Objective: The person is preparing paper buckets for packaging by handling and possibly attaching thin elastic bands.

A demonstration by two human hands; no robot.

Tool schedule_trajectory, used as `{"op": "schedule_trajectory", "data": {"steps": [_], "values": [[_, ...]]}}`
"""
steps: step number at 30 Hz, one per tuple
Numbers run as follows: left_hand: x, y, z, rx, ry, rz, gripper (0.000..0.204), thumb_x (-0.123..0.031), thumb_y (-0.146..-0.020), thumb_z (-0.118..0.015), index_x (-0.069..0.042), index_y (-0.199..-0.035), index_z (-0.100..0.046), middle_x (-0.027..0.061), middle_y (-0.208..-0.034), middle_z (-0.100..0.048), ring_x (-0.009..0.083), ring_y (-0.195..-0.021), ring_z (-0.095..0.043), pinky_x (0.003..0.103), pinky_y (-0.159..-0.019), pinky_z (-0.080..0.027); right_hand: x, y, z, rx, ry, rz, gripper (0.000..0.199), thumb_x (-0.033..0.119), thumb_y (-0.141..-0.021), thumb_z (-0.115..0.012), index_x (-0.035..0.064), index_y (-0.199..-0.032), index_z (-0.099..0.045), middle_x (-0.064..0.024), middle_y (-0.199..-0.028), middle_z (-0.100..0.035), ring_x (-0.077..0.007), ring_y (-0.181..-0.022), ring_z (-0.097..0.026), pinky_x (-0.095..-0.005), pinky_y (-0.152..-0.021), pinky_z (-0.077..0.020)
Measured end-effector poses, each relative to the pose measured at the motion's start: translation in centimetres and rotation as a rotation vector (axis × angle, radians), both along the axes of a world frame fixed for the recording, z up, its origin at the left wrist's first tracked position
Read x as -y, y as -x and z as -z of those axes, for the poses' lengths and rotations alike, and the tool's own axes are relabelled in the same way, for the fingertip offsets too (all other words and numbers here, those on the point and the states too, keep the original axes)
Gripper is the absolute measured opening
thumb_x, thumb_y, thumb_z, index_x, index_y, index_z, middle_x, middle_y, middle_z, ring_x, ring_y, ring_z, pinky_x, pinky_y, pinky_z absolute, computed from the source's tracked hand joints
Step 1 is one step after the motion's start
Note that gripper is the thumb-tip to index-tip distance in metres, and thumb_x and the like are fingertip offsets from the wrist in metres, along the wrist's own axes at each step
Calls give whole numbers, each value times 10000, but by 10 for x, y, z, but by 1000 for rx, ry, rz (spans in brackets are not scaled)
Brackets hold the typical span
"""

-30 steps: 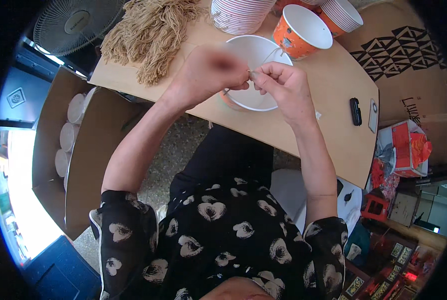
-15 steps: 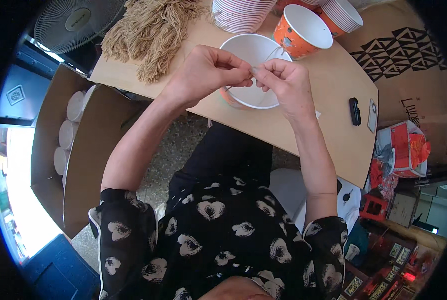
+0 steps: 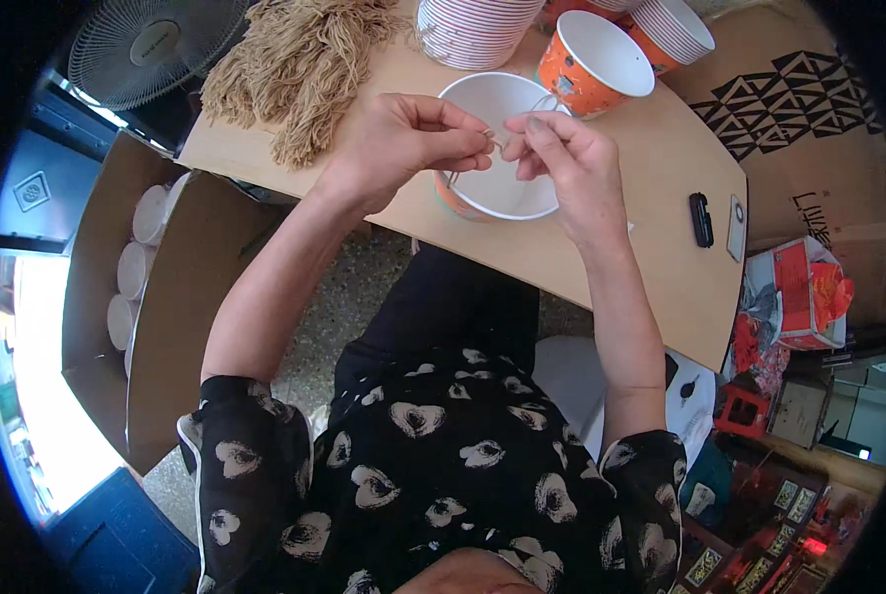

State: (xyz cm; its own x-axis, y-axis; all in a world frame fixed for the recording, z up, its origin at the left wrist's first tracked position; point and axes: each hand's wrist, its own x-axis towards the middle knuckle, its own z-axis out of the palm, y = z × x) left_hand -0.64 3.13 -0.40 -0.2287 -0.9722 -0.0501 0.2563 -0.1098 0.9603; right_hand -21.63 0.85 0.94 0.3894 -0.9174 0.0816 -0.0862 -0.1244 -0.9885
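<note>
Short cord between two pinching hands, above the bucket's mouth

The left hand (image 3: 403, 144) is closed at thumb and forefinger on a thin cord (image 3: 495, 139), whose short visible bit juts from the fingertips toward the right hand (image 3: 576, 168), sloping slightly toward the tabletop's near edge. The right hand faces it across a narrow gap, thumb laid near the curled forefinger; whether its fingertips grip any strand cannot be told. The cord thus lies between the hands, nearer the left one.

Directly below the hands, a white-lined paper bucket (image 3: 507, 193) stands at the near edge of the tabletop (image 3: 651, 247), its mouth facing up and partly covered by both hands. A thin loop (image 3: 545, 99) shows at its rim on the side toward the far edge; whether it joins the held cord is unclear.

Farther out, an orange paper bucket (image 3: 601, 59) stands just beyond, toward the far edge, beside a stack of nested buckets (image 3: 472, 35). A heap of tan twine (image 3: 299, 69) covers the far left part. Near the right edge lie a slim black case (image 3: 700, 220) and a pale flat slab (image 3: 736, 228), well apart from the hands.
</note>
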Motion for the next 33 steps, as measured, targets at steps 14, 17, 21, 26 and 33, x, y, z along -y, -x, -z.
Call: {"op": "schedule_trajectory", "data": {"steps": [14,17,21,26,33], "values": [[0,-4,1,-20,4,69,147,-40,-887,-696,30,-1008,-650,120,-910,-717,166,-831,-718,243,-761,-592,-1,-9,5,-20,31,-46,180,46,-950,-599,-56,-1076,-676,-71,-908,-717,-81,-794,-640,-220,-733,-519],[0,-5,0,6,23,90,123,-61,-899,-691,-6,-998,-644,102,-905,-723,149,-826,-714,235,-736,-579,-3,-9,4,-35,26,-71,208,90,-953,-617,-52,-1094,-672,-53,-880,-699,-85,-814,-639,-231,-739,-507],[0,-5,-2,41,42,95,144,-8,-875,-697,44,-1003,-657,133,-870,-717,165,-809,-719,248,-736,-595,-2,-6,5,21,-17,-105,196,77,-937,-638,-46,-1083,-679,-45,-861,-690,-81,-784,-623,-227,-732,-497],[-2,-4,-3,71,48,104,127,2,-876,-694,43,-989,-653,134,-872,-718,166,-799,-721,245,-728,-596,-1,-4,4,28,-25,-136,186,79,-927,-653,-40,-1068,-681,-29,-832,-671,-75,-751,-598,-224,-713,-478],[-2,-4,0,11,51,109,131,-43,-881,-710,5,-985,-647,108,-896,-719,147,-821,-710,241,-736,-580,-1,-2,4,60,-24,-160,160,132,-951,-628,-21,-986,-656,-15,-798,-639,-73,-743,-574,-226,-708,-452]]}}
